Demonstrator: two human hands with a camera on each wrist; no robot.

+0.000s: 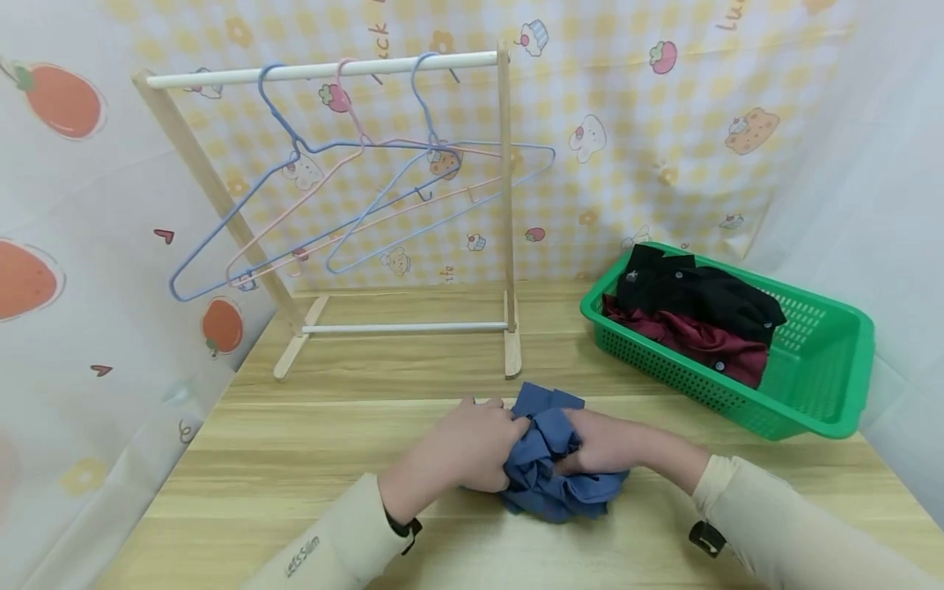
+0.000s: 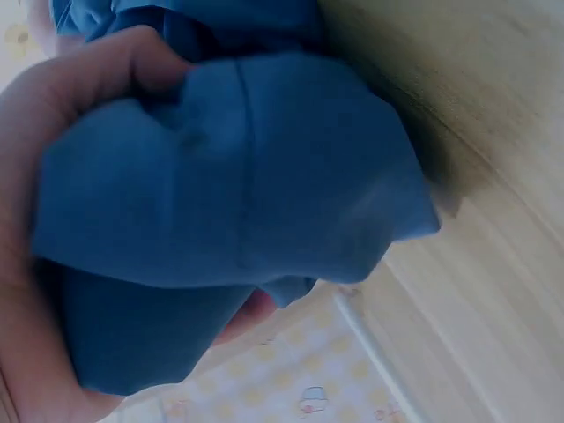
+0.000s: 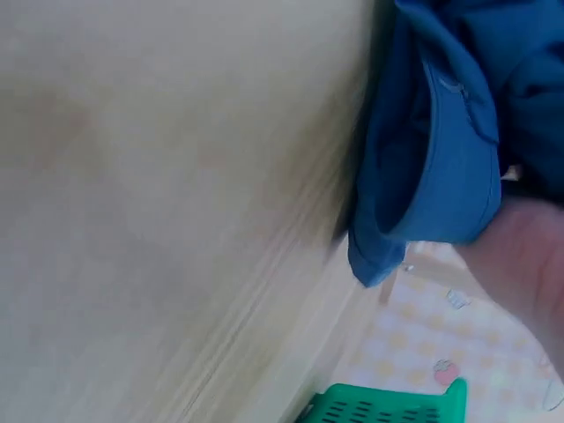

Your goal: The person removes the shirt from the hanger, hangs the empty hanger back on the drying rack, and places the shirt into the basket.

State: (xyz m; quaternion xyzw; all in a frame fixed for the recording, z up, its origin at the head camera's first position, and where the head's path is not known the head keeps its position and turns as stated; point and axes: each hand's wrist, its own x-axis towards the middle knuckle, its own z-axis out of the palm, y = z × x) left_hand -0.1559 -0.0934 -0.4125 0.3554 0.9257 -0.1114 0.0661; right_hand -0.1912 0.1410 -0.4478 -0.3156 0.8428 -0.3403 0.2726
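A crumpled blue shirt is bunched up on the wooden table in front of me. From its left side my left hand grips the cloth, with the thumb on top. My right hand holds the bundle from the right, some of its fingers hidden in the folds. Close up in the left wrist view, a seamed flap of the shirt hangs out of the curled hand. A stitched band of the shirt, like a cuff or collar, shows beside the hand in the right wrist view.
Behind the hands stands a rack of pale wood and white bars, with two blue hangers and a pink hanger on its top bar. At the right, a green basket holds a black garment and a dark red garment.
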